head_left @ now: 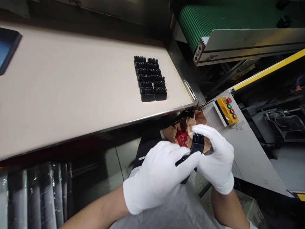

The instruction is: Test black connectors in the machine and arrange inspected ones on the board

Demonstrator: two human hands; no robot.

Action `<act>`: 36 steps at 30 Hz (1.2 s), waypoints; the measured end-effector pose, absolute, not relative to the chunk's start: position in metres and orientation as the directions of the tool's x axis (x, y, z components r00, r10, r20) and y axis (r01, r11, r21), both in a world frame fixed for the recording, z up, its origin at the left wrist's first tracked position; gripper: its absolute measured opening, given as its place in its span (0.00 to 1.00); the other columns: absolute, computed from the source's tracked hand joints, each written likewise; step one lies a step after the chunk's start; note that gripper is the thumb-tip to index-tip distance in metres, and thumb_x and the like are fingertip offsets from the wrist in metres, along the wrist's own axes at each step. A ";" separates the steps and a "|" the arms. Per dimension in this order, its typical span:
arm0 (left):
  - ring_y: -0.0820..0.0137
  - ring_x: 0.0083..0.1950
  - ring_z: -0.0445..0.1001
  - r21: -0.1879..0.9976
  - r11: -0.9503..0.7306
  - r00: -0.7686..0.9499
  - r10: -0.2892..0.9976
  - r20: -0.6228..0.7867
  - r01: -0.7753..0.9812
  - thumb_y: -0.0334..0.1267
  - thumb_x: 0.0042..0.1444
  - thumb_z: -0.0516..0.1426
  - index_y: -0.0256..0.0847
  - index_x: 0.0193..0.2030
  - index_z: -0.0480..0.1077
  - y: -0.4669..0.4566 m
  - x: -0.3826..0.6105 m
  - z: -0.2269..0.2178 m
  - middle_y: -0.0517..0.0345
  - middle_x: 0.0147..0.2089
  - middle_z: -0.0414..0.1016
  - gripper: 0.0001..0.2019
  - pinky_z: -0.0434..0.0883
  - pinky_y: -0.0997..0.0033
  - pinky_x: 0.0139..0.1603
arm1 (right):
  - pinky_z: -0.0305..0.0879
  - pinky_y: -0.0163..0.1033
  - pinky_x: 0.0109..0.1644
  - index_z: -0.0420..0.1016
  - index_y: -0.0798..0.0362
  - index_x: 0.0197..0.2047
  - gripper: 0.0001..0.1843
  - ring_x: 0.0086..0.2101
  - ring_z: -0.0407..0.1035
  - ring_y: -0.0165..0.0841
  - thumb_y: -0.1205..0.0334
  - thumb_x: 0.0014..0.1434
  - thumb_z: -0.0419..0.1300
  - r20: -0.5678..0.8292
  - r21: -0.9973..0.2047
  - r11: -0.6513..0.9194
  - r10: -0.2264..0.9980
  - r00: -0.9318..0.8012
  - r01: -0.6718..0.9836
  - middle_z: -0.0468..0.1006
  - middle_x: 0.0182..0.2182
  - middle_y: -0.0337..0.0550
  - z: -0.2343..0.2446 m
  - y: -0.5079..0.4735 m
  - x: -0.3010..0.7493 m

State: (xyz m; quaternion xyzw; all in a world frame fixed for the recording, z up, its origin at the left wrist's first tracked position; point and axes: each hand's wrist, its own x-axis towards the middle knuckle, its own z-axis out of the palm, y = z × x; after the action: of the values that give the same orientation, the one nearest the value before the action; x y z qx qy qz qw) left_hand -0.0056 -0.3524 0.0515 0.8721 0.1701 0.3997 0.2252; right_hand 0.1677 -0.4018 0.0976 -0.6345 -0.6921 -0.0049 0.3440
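Observation:
Both hands wear white gloves and are close together above my lap, past the table's front edge. My right hand (pixel 216 159) is closed, thumb and fingers around a glossy black plastic part (pixel 197 144) held at a tilt. Beside it my left hand (pixel 159 173) pinches black plastic between thumb and fingers. Whether this is a second part or the same one, I cannot tell, as the gloves cover much of it. On the table, similar black plastic parts (pixel 149 78) stand in two columns of several rows.
The beige table (pixel 78 86) has a metal front edge. A dark-framed screen (pixel 8 47) lies at its far left. Right of it are a green conveyor belt (pixel 202 19), a yellow button box (pixel 227 111) and a yellow bar (pixel 269 70). A brown paper bag (pixel 171 133) sits below the table's corner.

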 end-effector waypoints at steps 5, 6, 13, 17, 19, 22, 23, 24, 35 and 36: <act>0.60 0.41 0.81 0.614 -0.787 0.547 0.538 0.642 0.054 0.22 0.49 0.52 0.41 0.62 0.67 -0.353 -0.009 0.045 0.50 0.44 0.83 0.31 0.74 0.61 0.38 | 0.80 0.44 0.54 0.78 0.49 0.51 0.23 0.46 0.81 0.37 0.76 0.53 0.60 0.436 -0.507 0.174 0.897 0.077 0.844 0.85 0.46 0.44 0.096 -0.398 0.167; 0.60 0.43 0.81 0.644 -0.764 0.526 0.560 0.640 0.030 0.20 0.48 0.52 0.41 0.63 0.67 -0.353 -0.010 0.043 0.50 0.46 0.83 0.33 0.75 0.61 0.40 | 0.80 0.43 0.54 0.78 0.49 0.51 0.22 0.46 0.81 0.36 0.76 0.54 0.61 0.424 -0.522 0.163 0.901 0.088 0.837 0.85 0.46 0.43 0.094 -0.397 0.167; 0.64 0.44 0.82 0.964 -0.263 0.354 0.898 0.261 -0.043 0.19 0.48 0.61 0.44 0.49 0.76 -0.353 -0.004 0.025 0.56 0.46 0.82 0.23 0.79 0.65 0.47 | 0.78 0.40 0.52 0.80 0.48 0.49 0.20 0.43 0.81 0.34 0.75 0.54 0.62 0.300 -0.663 0.067 0.936 0.182 0.745 0.85 0.45 0.39 0.086 -0.395 0.172; 0.63 0.46 0.81 0.999 -0.046 0.437 0.898 0.050 -0.020 0.18 0.43 0.60 0.43 0.46 0.77 -0.346 0.005 0.020 0.58 0.45 0.82 0.24 0.78 0.64 0.48 | 0.78 0.38 0.49 0.81 0.49 0.47 0.18 0.42 0.81 0.33 0.75 0.54 0.63 0.217 -0.713 0.006 0.953 0.213 0.701 0.86 0.42 0.38 0.076 -0.396 0.175; 0.64 0.48 0.80 0.999 0.028 0.484 0.875 -0.006 -0.038 0.18 0.41 0.60 0.43 0.45 0.77 -0.344 0.007 0.019 0.60 0.46 0.81 0.25 0.76 0.66 0.51 | 0.77 0.39 0.51 0.82 0.49 0.47 0.19 0.44 0.81 0.34 0.75 0.54 0.64 0.174 -0.727 -0.014 0.964 0.203 0.687 0.86 0.44 0.39 0.068 -0.396 0.177; 0.66 0.49 0.79 0.987 0.129 0.532 0.845 -0.059 -0.094 0.18 0.39 0.58 0.43 0.47 0.76 -0.344 0.009 0.021 0.61 0.47 0.81 0.27 0.75 0.68 0.52 | 0.77 0.38 0.50 0.82 0.48 0.48 0.20 0.44 0.80 0.34 0.75 0.53 0.65 0.116 -0.756 -0.025 0.978 0.172 0.654 0.86 0.44 0.37 0.060 -0.397 0.181; 0.66 0.49 0.79 0.983 0.148 0.544 0.836 -0.066 -0.108 0.19 0.38 0.58 0.43 0.47 0.76 -0.345 0.010 0.023 0.61 0.47 0.81 0.27 0.74 0.69 0.52 | 0.77 0.37 0.50 0.82 0.48 0.47 0.20 0.44 0.80 0.33 0.75 0.53 0.65 0.107 -0.767 -0.028 0.979 0.171 0.641 0.86 0.43 0.37 0.058 -0.397 0.183; 0.66 0.49 0.79 0.981 0.154 0.553 0.831 -0.066 -0.114 0.19 0.38 0.58 0.43 0.47 0.76 -0.346 0.010 0.024 0.61 0.47 0.81 0.27 0.74 0.70 0.51 | 0.77 0.36 0.49 0.82 0.48 0.47 0.19 0.43 0.80 0.33 0.75 0.53 0.65 0.104 -0.777 -0.029 0.979 0.175 0.629 0.86 0.42 0.36 0.057 -0.398 0.184; 0.71 0.35 0.74 0.984 0.117 0.586 0.792 -0.172 0.131 0.25 0.45 0.58 0.45 0.46 0.73 -0.354 0.025 0.020 0.64 0.39 0.79 0.20 0.70 0.71 0.36 | 0.74 0.40 0.51 0.79 0.48 0.49 0.22 0.44 0.78 0.35 0.78 0.54 0.63 0.174 -0.792 0.092 0.982 0.078 0.604 0.83 0.43 0.40 0.037 -0.405 0.205; 0.71 0.34 0.74 0.978 0.154 0.593 0.778 -0.208 0.141 0.26 0.45 0.58 0.45 0.46 0.72 -0.354 0.027 0.019 0.64 0.37 0.78 0.20 0.70 0.71 0.35 | 0.74 0.39 0.50 0.79 0.48 0.50 0.23 0.43 0.77 0.34 0.78 0.54 0.63 0.161 -0.789 0.088 0.985 0.066 0.608 0.82 0.43 0.39 0.036 -0.406 0.208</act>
State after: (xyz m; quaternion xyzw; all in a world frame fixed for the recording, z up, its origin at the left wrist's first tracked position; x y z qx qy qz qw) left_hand 0.0269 -0.3543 0.0193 0.6037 0.3805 0.2424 0.6573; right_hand 0.2078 -0.4058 0.0356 -0.6266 -0.6355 0.2516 0.3744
